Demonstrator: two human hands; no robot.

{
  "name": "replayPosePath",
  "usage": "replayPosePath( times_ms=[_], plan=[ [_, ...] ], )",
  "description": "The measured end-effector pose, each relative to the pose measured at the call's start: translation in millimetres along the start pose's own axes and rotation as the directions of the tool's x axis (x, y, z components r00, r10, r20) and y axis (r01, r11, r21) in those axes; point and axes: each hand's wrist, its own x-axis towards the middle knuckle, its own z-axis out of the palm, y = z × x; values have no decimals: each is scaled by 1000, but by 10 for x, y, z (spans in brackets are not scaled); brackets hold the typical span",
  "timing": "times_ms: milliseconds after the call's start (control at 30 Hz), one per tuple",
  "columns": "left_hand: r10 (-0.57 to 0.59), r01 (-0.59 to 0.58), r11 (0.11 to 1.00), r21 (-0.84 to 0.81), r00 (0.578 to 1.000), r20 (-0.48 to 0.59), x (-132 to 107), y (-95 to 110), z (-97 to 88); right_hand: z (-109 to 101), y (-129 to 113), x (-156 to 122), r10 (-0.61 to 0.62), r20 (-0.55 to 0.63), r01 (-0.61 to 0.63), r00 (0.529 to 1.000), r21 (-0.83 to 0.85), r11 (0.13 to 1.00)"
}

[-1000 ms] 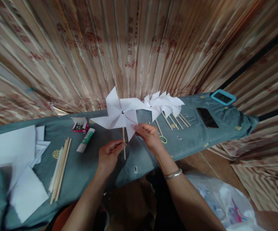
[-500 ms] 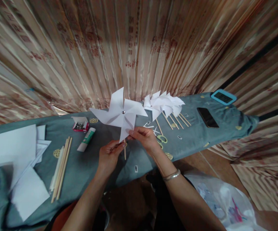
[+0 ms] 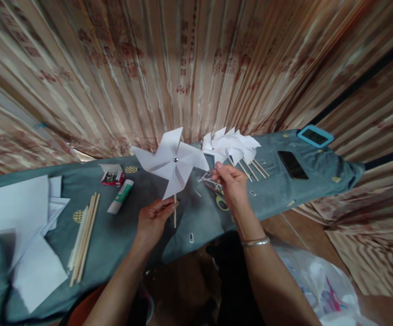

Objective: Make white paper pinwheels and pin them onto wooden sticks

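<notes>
Over the worktop (image 3: 115, 240) with its gray-green cloth, the left hand (image 3: 154, 217) pinches the thin stick (image 3: 175, 219) of a white pinwheel (image 3: 167, 166) between thumb and fingers, holding it up. The right hand (image 3: 233, 185), near the paper blades but not touching them, is loosely curled and partly open, with nothing to be seen in it. If the left hand's pinch slips, the pinwheel might fall. A hard poke could bend or rip the thin paper. If the shiny pin (image 3: 175, 160) is loose, the blades might pop off; if too tight, they might not turn. Scissors (image 3: 221, 203) and paper scraps (image 3: 203, 178) lie below the right hand, so a careless reach down could prick a finger. The row of pinwheels (image 3: 239, 147) close by could get bumped and squashed. Marks run down the curtain (image 3: 131, 40), but they can't be read. Any words on the green glue stick (image 3: 120, 197), the little tag (image 3: 191, 238) and the blue clock (image 3: 315, 136) are too small or blurry to read.
</notes>
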Motion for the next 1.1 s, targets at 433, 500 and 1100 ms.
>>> replayPosePath(
  times_ms=[433,500,1100],
  plan=[
    [17,-20,998,55,998,64,-17,-6,33,31,56,22,16,-20,-17,1000,-48,999],
    [12,-15,999,53,998,61,-9,-14,29,46,51,-4,37,7,-37,999,-44,998],
    [40,-41,999,35,999,26,0,-7,18,144,105,-190,122,172,-115,977,-52,992]
  ],
)
